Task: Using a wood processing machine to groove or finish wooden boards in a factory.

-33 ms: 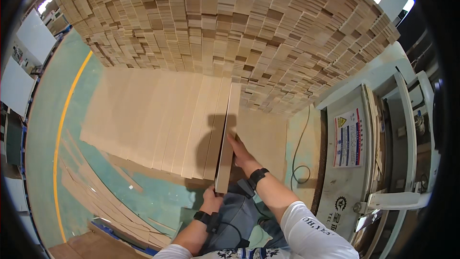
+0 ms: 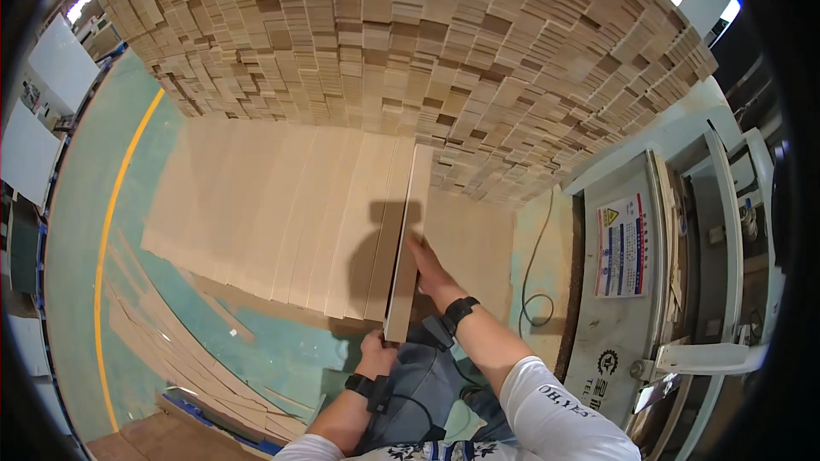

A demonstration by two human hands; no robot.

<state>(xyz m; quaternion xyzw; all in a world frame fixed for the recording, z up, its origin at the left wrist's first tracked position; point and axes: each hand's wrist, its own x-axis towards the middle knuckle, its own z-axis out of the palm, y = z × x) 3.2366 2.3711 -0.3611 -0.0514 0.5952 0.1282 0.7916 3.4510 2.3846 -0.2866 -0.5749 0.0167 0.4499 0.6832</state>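
A long, narrow wooden board (image 2: 400, 303) lies lengthwise in front of me, its far end by the stacked wood. My left hand (image 2: 377, 355) is closed on its near end. My right hand (image 2: 432, 271) grips its right side about midway, thumb near the top edge, the other fingers partly hidden. Left of the board lies a layer of similar flat boards (image 2: 248, 205), side by side, with my shadow across the nearest ones. A narrow dark gap shows between the held board and that layer.
A tall wall of stacked wooden pieces (image 2: 384, 43) rises beyond the boards. At right stands a grey machine (image 2: 619, 316) with a posted sheet, and a black cable (image 2: 531, 269) coils beside it. Thin wood strips (image 2: 184, 350) litter the green floor at left, near a yellow line (image 2: 100, 282).
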